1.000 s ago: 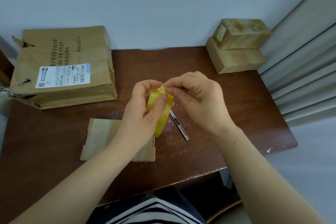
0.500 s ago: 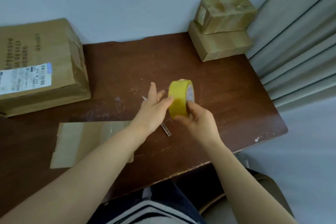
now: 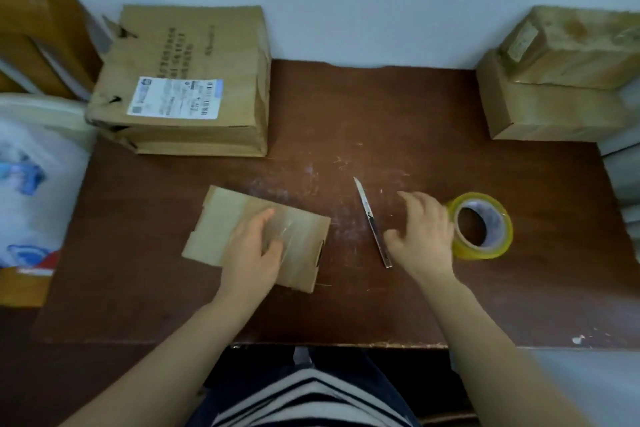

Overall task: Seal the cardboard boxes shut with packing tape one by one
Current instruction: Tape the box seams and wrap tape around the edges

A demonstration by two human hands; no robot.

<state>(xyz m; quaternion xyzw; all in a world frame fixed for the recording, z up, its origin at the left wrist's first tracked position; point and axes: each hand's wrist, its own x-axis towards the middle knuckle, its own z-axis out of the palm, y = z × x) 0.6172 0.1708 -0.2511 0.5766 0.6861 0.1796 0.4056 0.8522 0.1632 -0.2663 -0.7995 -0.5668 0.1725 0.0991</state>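
Note:
A small flat cardboard box (image 3: 221,222) lies on the brown table (image 3: 346,114) in front of me, with a strip of clear tape across its top. My left hand (image 3: 254,250) rests flat on that box, fingers fairly straight. A yellow roll of packing tape (image 3: 485,225) lies on its side at the right. My right hand (image 3: 422,236) hovers just left of the roll with loosely curled fingers, holding nothing. A thin utility knife (image 3: 372,224) lies between the box and my right hand.
A large worn cardboard box (image 3: 187,80) with a shipping label stands at the back left. Two taped boxes (image 3: 561,80) are stacked at the back right corner. A white plastic bag (image 3: 31,184) sits off the table's left edge.
The tape roll, held in both hands before, now lies on the table at the right. My left hand has moved onto the small box. My right hand has let go of the roll.

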